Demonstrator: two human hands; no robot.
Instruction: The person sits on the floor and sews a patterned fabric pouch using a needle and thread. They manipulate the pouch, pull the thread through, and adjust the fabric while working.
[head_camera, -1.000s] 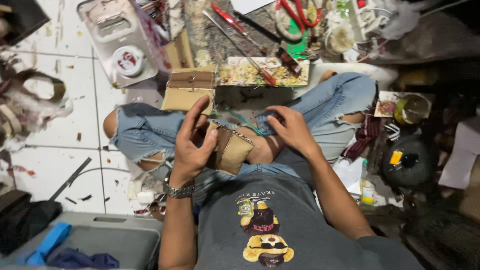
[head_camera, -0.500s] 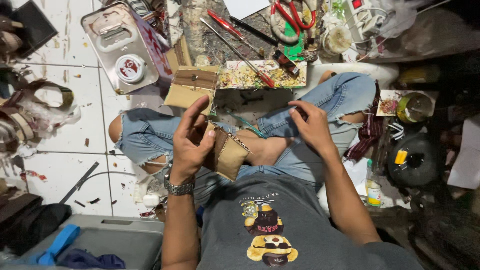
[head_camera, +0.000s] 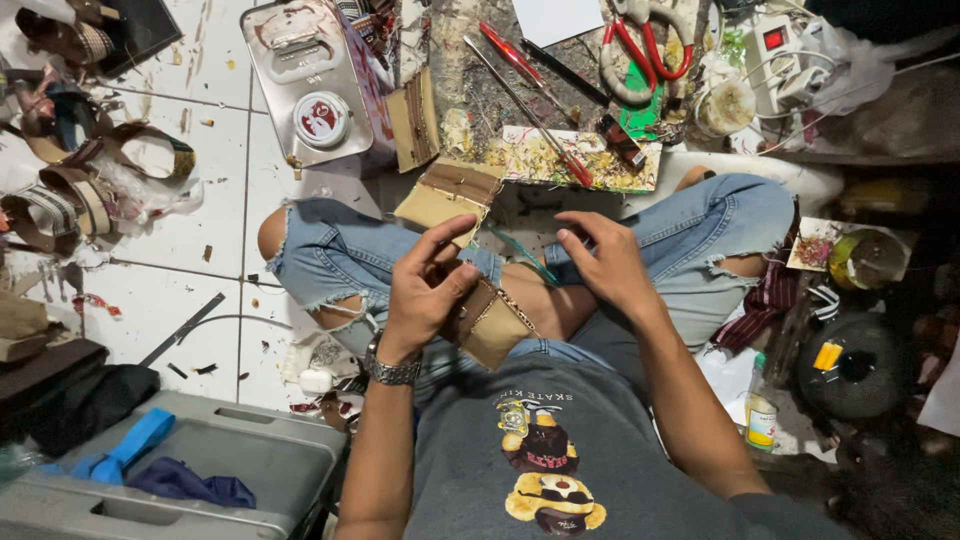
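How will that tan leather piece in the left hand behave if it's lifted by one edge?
The tan leather piece probably flexes rather than flops: it keeps a folded shape in the left hand. It looks light, being thin. Its matte surface likely grips well.

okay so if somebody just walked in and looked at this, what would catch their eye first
Probably the two hands at the centre: the left hand grips a tan folded piece over the crossed legs in torn jeans, with the right hand open just beside it. Next, the red-handled scissors on the cluttered board up top, and the silver metal tin on the white tiles at upper left.
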